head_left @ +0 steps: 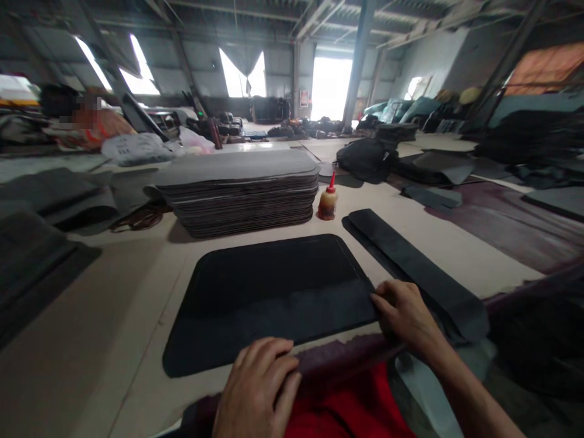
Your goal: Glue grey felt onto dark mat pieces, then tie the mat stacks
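A dark, flat panel with rounded corners [274,292] lies on the pale table in front of me, its material looking like leather or coated fabric. At its right edge, near the front corner, my right hand [406,313] pinches the rim between thumb and fingers. My left hand [260,386] is by the panel's front edge with nothing in it, fingers loosely bent and slightly apart; whether the fingertips touch the panel I cannot tell. Long folded dark strips [415,267] lie just right of the panel.
Behind the panel stands a tall stack of grey sheets [246,194]. Beside it is a glue-type bottle with a red nozzle [327,204]. Dark sheets [41,267] lie at left, a black bag [367,159] farther back. Another person [86,125] is at far left.
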`<state>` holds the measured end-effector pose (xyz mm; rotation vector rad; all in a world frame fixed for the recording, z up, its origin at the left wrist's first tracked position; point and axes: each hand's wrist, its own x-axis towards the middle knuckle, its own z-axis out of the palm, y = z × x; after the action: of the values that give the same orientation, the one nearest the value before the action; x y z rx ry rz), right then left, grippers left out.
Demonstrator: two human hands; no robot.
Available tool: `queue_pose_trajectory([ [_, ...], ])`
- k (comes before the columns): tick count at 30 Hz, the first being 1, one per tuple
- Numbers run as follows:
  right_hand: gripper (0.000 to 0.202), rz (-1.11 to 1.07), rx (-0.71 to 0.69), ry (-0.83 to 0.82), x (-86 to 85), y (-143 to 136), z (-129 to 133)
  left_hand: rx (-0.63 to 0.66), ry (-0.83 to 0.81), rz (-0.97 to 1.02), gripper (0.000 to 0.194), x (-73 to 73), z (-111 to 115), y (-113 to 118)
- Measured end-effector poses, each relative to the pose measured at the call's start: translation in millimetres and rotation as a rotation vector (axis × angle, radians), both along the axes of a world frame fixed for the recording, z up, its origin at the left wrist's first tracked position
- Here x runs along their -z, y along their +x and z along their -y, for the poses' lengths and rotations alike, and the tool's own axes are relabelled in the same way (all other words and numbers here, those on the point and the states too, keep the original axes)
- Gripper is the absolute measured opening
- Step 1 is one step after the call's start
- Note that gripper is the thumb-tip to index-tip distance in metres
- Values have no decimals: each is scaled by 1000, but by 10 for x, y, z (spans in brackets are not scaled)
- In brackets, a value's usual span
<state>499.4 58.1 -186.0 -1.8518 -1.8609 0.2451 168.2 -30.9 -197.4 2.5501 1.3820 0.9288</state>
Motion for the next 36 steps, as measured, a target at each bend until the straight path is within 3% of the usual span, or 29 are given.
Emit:
queue_pose_trajectory([
  [11, 34, -138, 141, -69, -42, -23, -43, -11, -24, 10, 14, -23, -1, 15],
  [21, 14, 65, -43, 302, -85, -143, 125, -4, -27, 45, 15, -50, -12, 21],
  [25, 17, 15, -11, 244, -122, -80, 94, -6, -43, 18, 16, -31, -11, 23],
  [30, 31, 114, -45, 108, 42, 59, -50, -9, -30, 0, 17, -1, 2, 13],
  [36, 27, 73, -29, 25, 132, 98, -193, -14, -16, -17, 17, 1, -5, 29],
])
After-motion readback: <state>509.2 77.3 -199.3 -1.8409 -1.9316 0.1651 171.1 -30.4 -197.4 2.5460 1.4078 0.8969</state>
